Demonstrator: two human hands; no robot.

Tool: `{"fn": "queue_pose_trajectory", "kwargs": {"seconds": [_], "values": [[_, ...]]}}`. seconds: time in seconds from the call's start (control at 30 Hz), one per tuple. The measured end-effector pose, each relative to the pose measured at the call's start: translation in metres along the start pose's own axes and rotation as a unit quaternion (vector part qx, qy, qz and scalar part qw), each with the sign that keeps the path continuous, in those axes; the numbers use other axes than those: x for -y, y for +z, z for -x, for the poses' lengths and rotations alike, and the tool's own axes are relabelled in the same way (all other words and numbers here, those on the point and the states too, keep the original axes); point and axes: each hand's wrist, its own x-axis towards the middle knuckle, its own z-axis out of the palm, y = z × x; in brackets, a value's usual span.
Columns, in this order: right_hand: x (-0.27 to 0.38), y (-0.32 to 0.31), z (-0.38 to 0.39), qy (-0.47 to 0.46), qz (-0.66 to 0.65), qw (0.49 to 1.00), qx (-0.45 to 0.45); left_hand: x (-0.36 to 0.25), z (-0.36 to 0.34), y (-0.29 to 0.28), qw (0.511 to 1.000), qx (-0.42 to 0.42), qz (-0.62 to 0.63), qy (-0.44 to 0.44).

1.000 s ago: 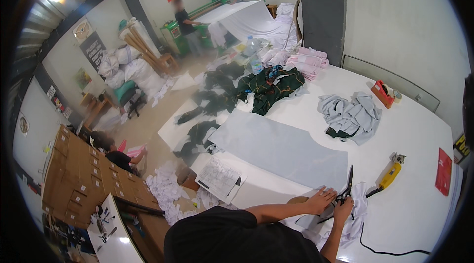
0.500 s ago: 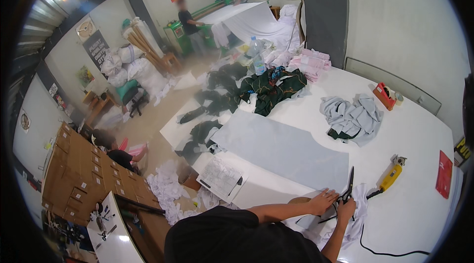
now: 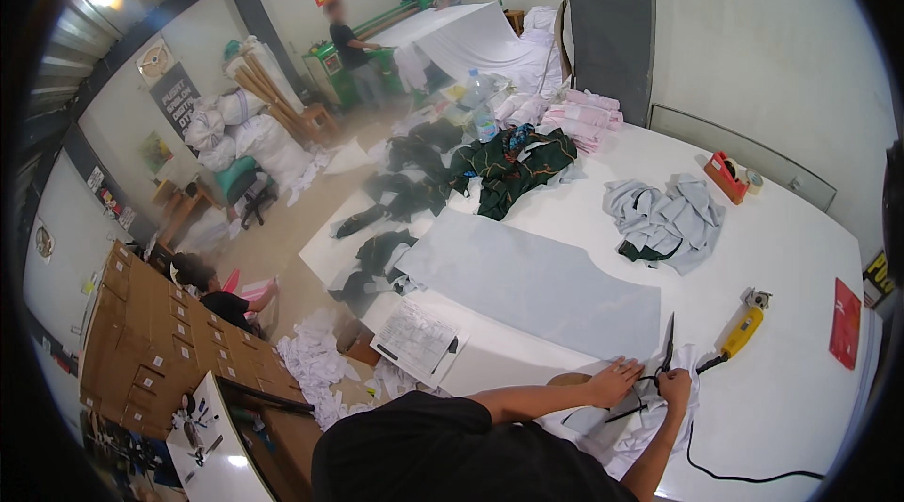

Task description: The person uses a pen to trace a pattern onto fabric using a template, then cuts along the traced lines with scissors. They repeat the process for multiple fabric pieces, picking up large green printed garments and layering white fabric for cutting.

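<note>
My left hand (image 3: 614, 382) lies flat with its fingers stretched out, at the near end of a long light grey fabric piece (image 3: 546, 281) spread on the white table (image 3: 753, 408). Just right of it, my right hand (image 3: 674, 386) is closed at a pair of black scissors (image 3: 669, 344), whose blades point away from me. The hand partly hides the handles. Crumpled whitish cloth (image 3: 650, 441) lies beneath and around my right wrist. A thin black strip shows under my hands, its kind unclear.
A yellow electric cutter (image 3: 746, 331) with a black cord lies right of my hands. Beyond are a grey fabric heap (image 3: 669, 215), a red tape dispenser (image 3: 726, 178), dark green cloth (image 3: 518, 168) and a bottle (image 3: 482, 106). Papers (image 3: 419, 342) lie left. Several people are at work farther off.
My right hand has shifted slightly right and away from me, with the scissors moving a little alongside. My left hand stays on the fabric. The whole view has shifted slightly.
</note>
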Motion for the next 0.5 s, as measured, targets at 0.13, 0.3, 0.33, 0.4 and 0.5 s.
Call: {"fn": "queue_pose_trajectory", "kwargs": {"seconds": [0.13, 0.3, 0.33, 0.4, 0.5], "values": [[-0.001, -0.006, -0.007, 0.060, -0.064, 0.994, 0.060, 0.000, 0.000, 0.002, 1.000, 0.000, -0.002, 0.001], [0.008, -0.001, 0.001, 0.070, -0.133, 0.987, 0.051, 0.000, 0.000, 0.003, 1.000, 0.009, 0.014, -0.004], [0.014, -0.004, 0.004, 0.067, -0.122, 0.989, 0.058, -0.001, 0.000, 0.002, 1.000, 0.010, 0.013, -0.004], [0.007, 0.004, 0.002, 0.052, -0.097, 0.993, 0.047, -0.002, 0.001, 0.002, 1.000, 0.016, 0.025, -0.007], [-0.021, 0.021, -0.006, 0.030, -0.071, 0.997, 0.002, -0.006, -0.001, -0.006, 0.998, 0.021, 0.051, -0.002]]}}
